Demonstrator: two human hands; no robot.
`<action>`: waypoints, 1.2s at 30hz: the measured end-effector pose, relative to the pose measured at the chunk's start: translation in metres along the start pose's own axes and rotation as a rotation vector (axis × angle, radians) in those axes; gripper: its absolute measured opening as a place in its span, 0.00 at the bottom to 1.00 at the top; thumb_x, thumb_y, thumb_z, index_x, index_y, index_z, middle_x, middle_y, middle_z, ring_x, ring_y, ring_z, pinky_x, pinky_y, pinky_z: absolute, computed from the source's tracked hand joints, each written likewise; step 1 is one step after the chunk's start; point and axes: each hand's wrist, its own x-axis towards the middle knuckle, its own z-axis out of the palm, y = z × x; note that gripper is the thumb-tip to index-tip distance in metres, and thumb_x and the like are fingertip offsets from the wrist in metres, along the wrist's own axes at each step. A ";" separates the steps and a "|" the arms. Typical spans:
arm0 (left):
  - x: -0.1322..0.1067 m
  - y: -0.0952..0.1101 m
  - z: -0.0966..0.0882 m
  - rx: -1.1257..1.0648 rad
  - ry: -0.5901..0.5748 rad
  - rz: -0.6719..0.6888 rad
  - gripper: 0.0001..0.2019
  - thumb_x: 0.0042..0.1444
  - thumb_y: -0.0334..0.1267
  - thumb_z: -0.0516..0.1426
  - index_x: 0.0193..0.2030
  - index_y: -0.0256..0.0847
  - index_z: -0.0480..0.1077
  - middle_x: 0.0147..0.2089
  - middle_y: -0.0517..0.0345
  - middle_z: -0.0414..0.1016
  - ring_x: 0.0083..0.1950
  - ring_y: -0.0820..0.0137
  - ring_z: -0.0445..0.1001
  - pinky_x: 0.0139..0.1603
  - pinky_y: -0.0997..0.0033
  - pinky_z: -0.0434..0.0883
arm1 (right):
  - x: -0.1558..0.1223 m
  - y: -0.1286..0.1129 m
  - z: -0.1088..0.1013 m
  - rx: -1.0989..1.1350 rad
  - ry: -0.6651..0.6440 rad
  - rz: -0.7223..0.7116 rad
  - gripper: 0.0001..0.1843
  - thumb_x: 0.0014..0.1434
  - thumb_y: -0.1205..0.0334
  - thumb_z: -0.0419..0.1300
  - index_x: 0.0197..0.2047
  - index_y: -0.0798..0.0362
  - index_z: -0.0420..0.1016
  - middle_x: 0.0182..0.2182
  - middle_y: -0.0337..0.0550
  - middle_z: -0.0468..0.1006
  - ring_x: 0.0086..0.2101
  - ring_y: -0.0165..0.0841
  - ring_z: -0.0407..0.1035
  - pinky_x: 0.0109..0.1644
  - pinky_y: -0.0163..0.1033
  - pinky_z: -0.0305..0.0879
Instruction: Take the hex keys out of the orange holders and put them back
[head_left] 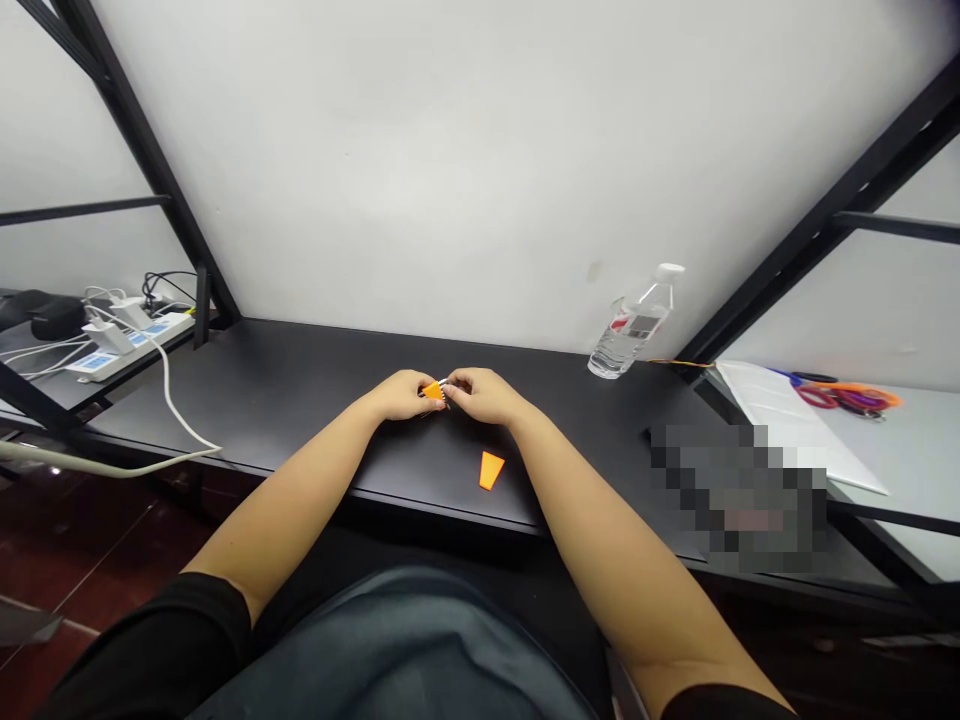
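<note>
My left hand (405, 395) and my right hand (485, 395) meet above the black tabletop (585, 410), with their fingers closed together. The left fingers pinch a small orange piece (432, 391). The right fingertips hold a small silvery object (444, 393) against it; its exact shape is too small to tell. Just in front of my hands, an orange trapezoid of paper or plastic (491, 470) lies flat on the table, touching neither hand.
A clear plastic water bottle (634, 325) stands by the wall at right. At left are a white power strip (127, 345) and cables. On a lower white shelf at right lie a white sheet (787, 420) and a tangle of coloured loops (847, 398).
</note>
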 end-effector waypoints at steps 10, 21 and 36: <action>0.004 0.002 0.009 -0.564 0.009 -0.033 0.20 0.49 0.50 0.69 0.41 0.34 0.80 0.38 0.49 0.82 0.35 0.69 0.76 0.40 0.68 0.73 | 0.003 -0.001 -0.003 0.098 0.079 -0.044 0.25 0.70 0.43 0.45 0.33 0.51 0.71 0.30 0.38 0.74 0.32 0.31 0.65 0.36 0.34 0.59; -0.002 0.008 0.001 -0.504 -0.202 -0.086 0.18 0.47 0.47 0.69 0.41 0.37 0.83 0.39 0.46 0.83 0.38 0.66 0.79 0.38 0.70 0.73 | 0.009 0.014 -0.016 0.002 0.423 0.180 0.29 0.73 0.46 0.34 0.35 0.51 0.69 0.28 0.45 0.73 0.32 0.38 0.67 0.37 0.40 0.60; 0.006 -0.018 -0.028 -0.684 0.503 -0.135 0.15 0.49 0.45 0.66 0.38 0.34 0.80 0.31 0.55 0.77 0.28 0.76 0.71 0.30 0.75 0.66 | 0.005 -0.033 0.022 -0.404 -0.185 -0.019 0.27 0.73 0.47 0.43 0.38 0.50 0.78 0.40 0.51 0.82 0.40 0.43 0.76 0.42 0.42 0.65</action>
